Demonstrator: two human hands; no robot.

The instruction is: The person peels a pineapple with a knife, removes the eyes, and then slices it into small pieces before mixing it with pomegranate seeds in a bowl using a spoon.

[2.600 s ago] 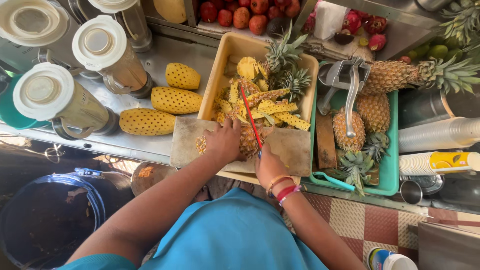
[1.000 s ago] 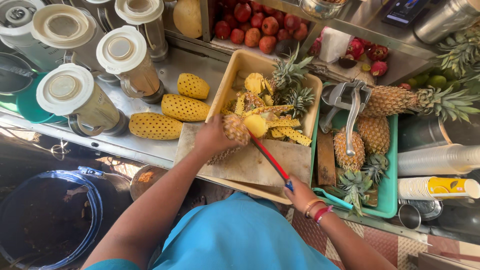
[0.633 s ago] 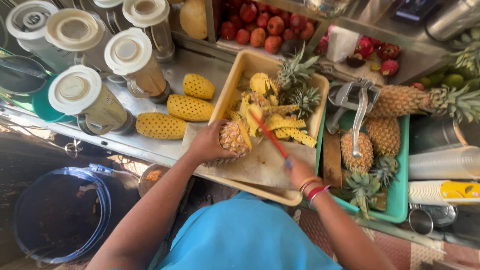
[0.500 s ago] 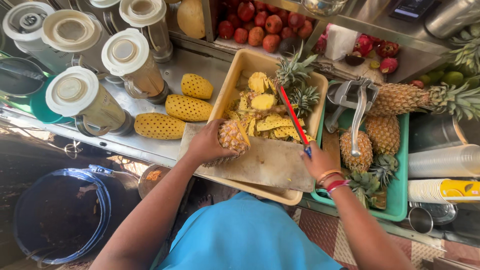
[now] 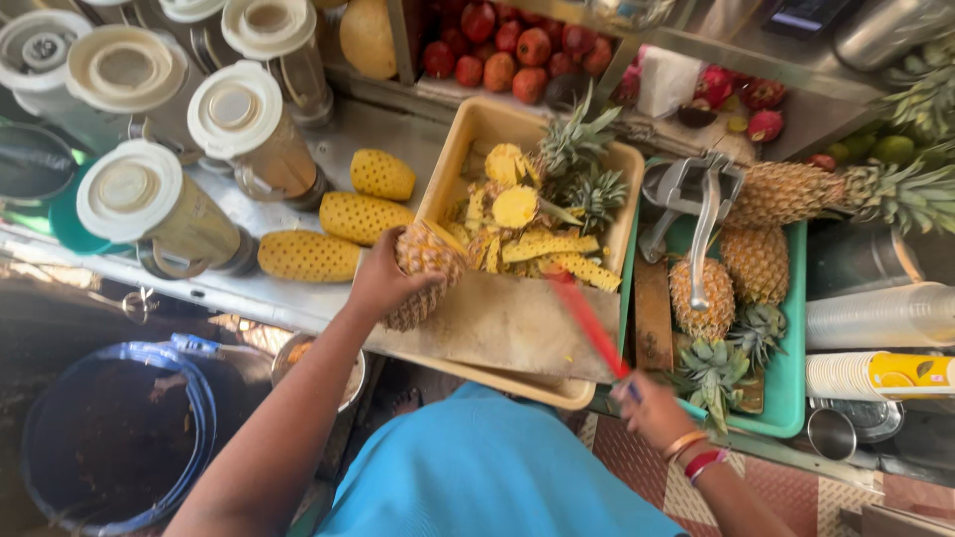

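Crowding the metal bench point(image 5: 298, 298) on the left: four lidded blender jars point(image 5: 159, 204), and just beside them three peeled pineapples point(image 5: 310, 256) lying in a loose cluster. Filling the yellow tray point(image 5: 477, 129) at the centre: peel strips point(image 5: 557, 259), a cut round slice and spiky crowns point(image 5: 587, 169), all heaped behind a worn cutting board point(image 5: 507, 323) resting across the tray's near end. Standing to the right in a green tray point(image 5: 786, 398): whole pineapples point(image 5: 716, 288), loose crowns, and a metal hand press point(image 5: 696, 199) leaning over them. Lying on their sides at the far right: stacks of plastic cups point(image 5: 875, 318). Lining the back shelf: red fruits point(image 5: 507, 45) and a pale melon. Sitting below the bench, on the floor side: a dark blue-rimmed bin point(image 5: 109, 438). Gripping a half-peeled pineapple point(image 5: 423, 273) from its left side with the left hand point(image 5: 378, 283), fingers closed round the fruit, holding it tilted on the board's left edge, touching the wood. Clamping the right hand point(image 5: 652, 408) on the handle of a red knife point(image 5: 587, 318), blurred in motion, with the blade slanting up and left over the board's right part. Keeping the blade apart from the pineapple, with bare board lying between the two. Blocking nothing between blade and fruit; only the peel heap sitting just behind.
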